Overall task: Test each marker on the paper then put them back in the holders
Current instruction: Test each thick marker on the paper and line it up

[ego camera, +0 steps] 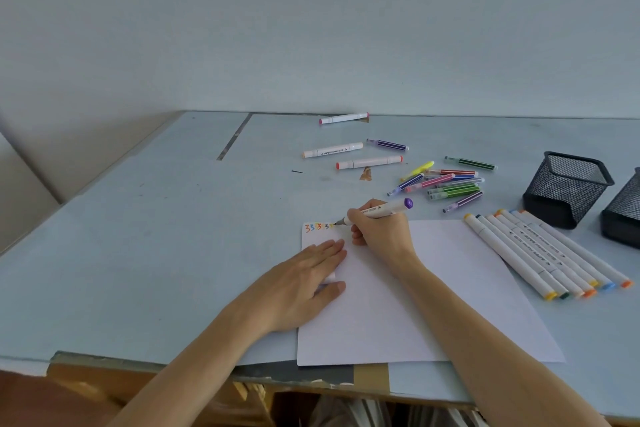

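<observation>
Five test marks already along top edge of paper [415, 288]; testing step in hand. Right hand [377, 229] gripping purple-capped marker [377, 211], tip touching paper beside marks. Left hand [311, 274] flat, pinning sheet, possibly covering cap. Next: recapping, dropping into mesh holders [568, 187] at 3 o'clock on tabletop [138, 253].

Left hand [311, 276] lies flat, palm down, fingers straight and close together pointing away from the body, thumb stretched out to the side — forearm runs back toward the lower left. Right hand [375, 230] sits just beyond and right of it, fingers curled in a writing grip, pinching a marker [377, 211] — knuckles up, wrist bent slightly. Right forearm extends back to the lower right; both arms bare.
</observation>
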